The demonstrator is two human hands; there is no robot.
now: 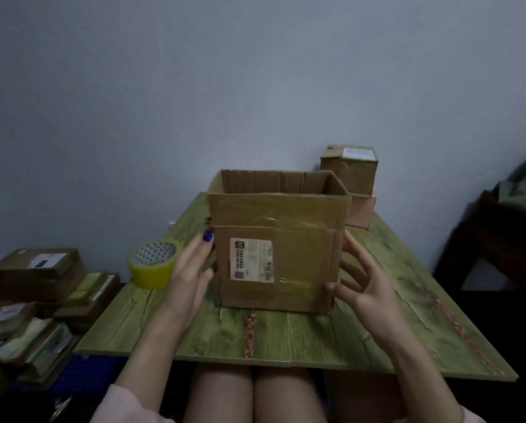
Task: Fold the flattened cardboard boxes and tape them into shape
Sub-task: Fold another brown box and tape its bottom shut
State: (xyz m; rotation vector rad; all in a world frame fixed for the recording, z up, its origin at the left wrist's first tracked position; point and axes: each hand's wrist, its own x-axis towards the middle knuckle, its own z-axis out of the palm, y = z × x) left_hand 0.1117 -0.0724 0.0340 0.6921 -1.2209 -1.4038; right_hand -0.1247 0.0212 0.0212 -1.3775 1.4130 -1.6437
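Box: box (277, 257) stands upright at mid table (286, 340), near the front edge. Already squared up, top open, front flap (278, 210) standing up.
Face twd cam: white label (252, 259), plus glossy clear tape strips across it.
Bottom seam: hidden, can't tell if taped.
L hand: left hand (191, 267) lies flat on the box's left wall, fingers straight, pressing and gripping nothing.
R hand: right hand (365, 285) is at the right wall, fingers spread wide and loosely bent. Thumb looks to touch the low front corner. Holds nothing.
Tape: yellow roll (153, 264) on the table just left of the L hand, untouched.
Behind: small box (348, 167) sits on a pinkish box (359, 213), back right against the wall.
Off table: pile (36, 288) of flat boxes and parcels low at left. Dark chair (493, 239) at right.
Step (guess): steadying or turning the box before taping.
Risk 1: hold is palms only, so uneven push could skew the walls or slide the box.
Risk 2: if the bottom isn't sealed, a lift could let it drop open.
Risk 3: L arm reaching back may knock the roll off the left edge.
Risk 4: new tape over the old glossy strips may stick poorly.
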